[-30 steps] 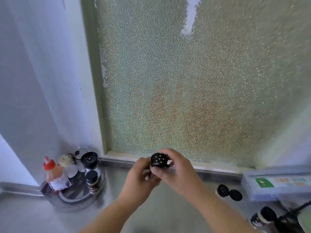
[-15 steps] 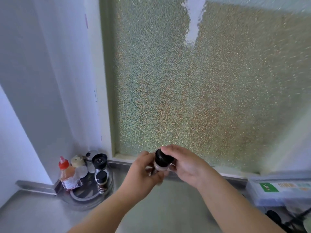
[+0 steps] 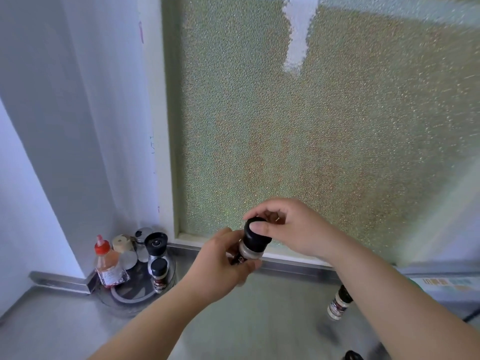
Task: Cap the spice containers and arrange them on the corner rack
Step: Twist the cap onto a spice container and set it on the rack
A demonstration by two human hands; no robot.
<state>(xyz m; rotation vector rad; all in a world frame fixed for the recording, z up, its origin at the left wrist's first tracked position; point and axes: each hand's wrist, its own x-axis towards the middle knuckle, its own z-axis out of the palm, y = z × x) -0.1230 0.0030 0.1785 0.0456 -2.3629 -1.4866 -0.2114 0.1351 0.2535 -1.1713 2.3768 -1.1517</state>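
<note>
Head view: left hand point(image 3: 223, 266) grips the spice jar point(image 3: 250, 252), right hand point(image 3: 291, 227) pinches its black cap point(image 3: 255, 233).

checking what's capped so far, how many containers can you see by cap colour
Black cap: 4: held jar, small jar on the rack, grinder, jar on the counter
Red cap: 1: sauce bottle
Beige cap: 1: jar
Silver cap: 1: shaker
Total: 7
</note>
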